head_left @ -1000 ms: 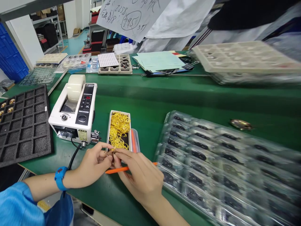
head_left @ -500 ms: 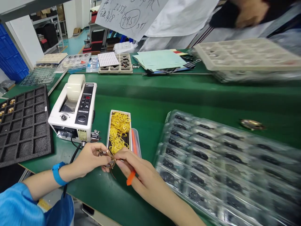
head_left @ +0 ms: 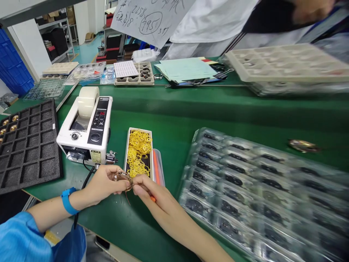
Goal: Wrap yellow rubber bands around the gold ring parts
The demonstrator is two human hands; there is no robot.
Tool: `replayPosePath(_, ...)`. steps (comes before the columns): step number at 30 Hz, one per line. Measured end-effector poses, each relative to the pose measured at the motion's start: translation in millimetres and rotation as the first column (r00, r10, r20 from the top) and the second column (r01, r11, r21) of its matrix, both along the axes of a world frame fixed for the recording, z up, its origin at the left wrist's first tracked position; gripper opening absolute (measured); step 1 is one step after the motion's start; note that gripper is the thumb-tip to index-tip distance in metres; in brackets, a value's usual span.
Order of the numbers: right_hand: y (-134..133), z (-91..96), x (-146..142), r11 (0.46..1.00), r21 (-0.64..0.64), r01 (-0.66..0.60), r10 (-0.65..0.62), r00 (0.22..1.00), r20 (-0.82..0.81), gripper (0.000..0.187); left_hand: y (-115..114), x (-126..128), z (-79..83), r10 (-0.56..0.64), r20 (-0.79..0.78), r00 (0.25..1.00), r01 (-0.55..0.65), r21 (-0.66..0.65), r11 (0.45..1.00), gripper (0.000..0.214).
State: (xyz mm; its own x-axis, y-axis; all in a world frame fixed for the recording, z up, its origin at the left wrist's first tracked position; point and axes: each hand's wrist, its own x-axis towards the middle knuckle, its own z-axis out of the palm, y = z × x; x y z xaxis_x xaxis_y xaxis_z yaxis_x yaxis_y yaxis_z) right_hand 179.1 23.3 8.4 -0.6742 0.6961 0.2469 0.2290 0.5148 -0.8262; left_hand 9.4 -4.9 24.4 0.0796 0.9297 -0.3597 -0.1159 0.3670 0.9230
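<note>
Just below the yellow-band box, my left hand (head_left: pixel 105 185) is closed, pinching a round gold-coloured metal part (head_left: pixel 122 176) between thumb and fingers. A thin reddish wire (head_left: pixel 127 198) hangs from beneath it. My right hand (head_left: pixel 154 194) is closed as well, its thumb and forefinger pressed together at the part's right edge. Within its curled fingers is a flat orange tool (head_left: pixel 153 198), of which only a small end shows; its kind is unclear. Right behind both hands stands a narrow white box (head_left: pixel 127 147) with tangled yellow bands (head_left: pixel 139 153).
A white tape dispenser (head_left: pixel 99 127) stands behind my left hand, beside a black foam tray (head_left: pixel 32 142). Clear plastic trays (head_left: pixel 234 178) of dark parts spread on the right, near a shiny oval piece (head_left: pixel 302 145). Pale green papers (head_left: pixel 185 70) lie at the back; a person stands beyond.
My right hand has turned, so less of the orange tool shows. The round part has tilted slightly in my left hand. The person opposite has moved an arm.
</note>
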Motion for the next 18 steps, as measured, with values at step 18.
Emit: replayPosePath(18,4,-1.2,-6,0.492,-0.869,0.045,-0.285,0.952,-0.112,0.060,-3,-7,-16.0,0.188,-0.686,0.703,0.373,0.581,0.723,0.028)
